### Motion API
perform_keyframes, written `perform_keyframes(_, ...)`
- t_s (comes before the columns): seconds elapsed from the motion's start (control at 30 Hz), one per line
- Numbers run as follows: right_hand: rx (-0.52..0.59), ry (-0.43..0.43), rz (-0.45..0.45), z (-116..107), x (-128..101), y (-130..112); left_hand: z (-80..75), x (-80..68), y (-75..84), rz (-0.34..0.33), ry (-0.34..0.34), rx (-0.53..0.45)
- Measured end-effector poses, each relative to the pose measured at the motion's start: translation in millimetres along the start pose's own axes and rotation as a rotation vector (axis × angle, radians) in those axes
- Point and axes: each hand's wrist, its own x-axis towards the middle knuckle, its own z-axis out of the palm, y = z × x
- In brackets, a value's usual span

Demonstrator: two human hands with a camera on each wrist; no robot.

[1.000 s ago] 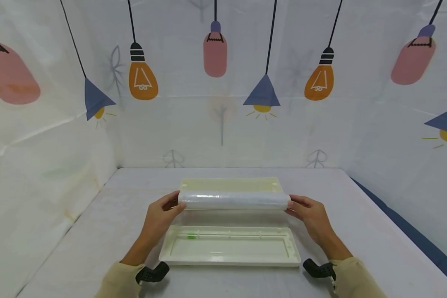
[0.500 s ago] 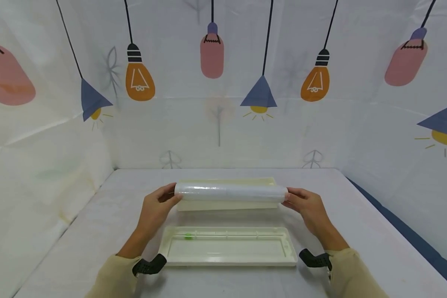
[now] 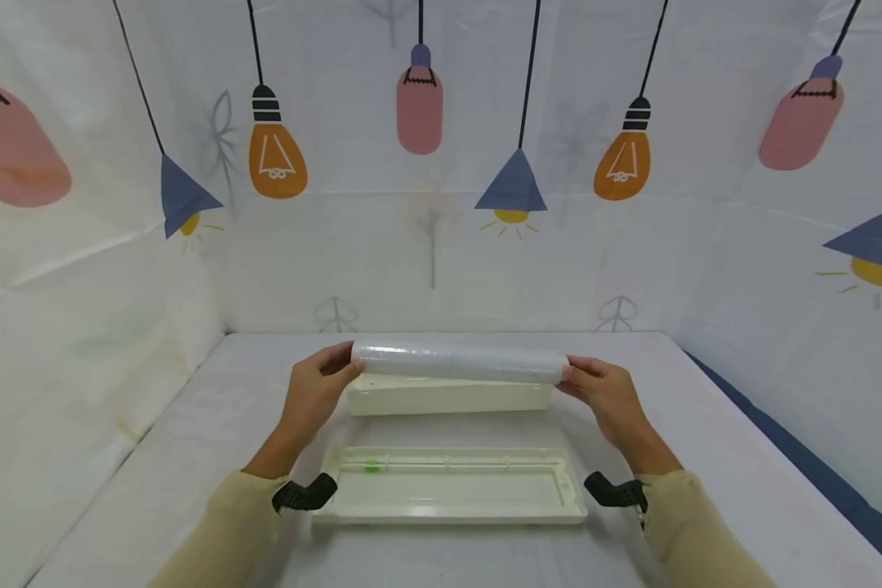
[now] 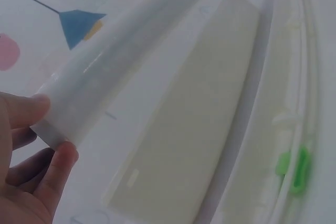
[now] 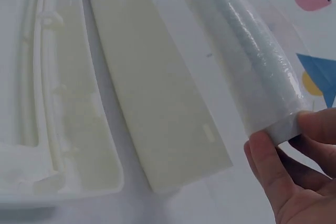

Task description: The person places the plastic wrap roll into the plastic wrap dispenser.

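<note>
You're pinching film roll (image 3: 459, 362) by both ends, left hand (image 3: 318, 387) and right hand (image 3: 607, 400), holding it raised, apart from far pale box (image 3: 448, 398) on bench (image 3: 184, 457). Right end appearing slightly lower; leveling both ends, gripping evenly, should be keeping roll steady.

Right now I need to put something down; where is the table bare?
The white tabletop is bare between left sleeve and left wall, and between right sleeve and blue strip. The middle is crowded: cream box, lid in front, and the plastic wrap roll in the left hand and right hand. Only a narrow gap parts box and lid.
</note>
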Motion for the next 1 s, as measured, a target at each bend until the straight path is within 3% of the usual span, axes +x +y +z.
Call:
perform_keyframes(0.5, -0.019, 0.016, 0.05, 4, 16, -3, 1.3, 12.9, -4.9, -0.108, -0.003, -0.013)
perform_keyframes(1.0, -0.024, -0.04, 0.051, 5, 26, -3, 0.5, 17.9, -10.5, -0.15, -0.019, -0.028)
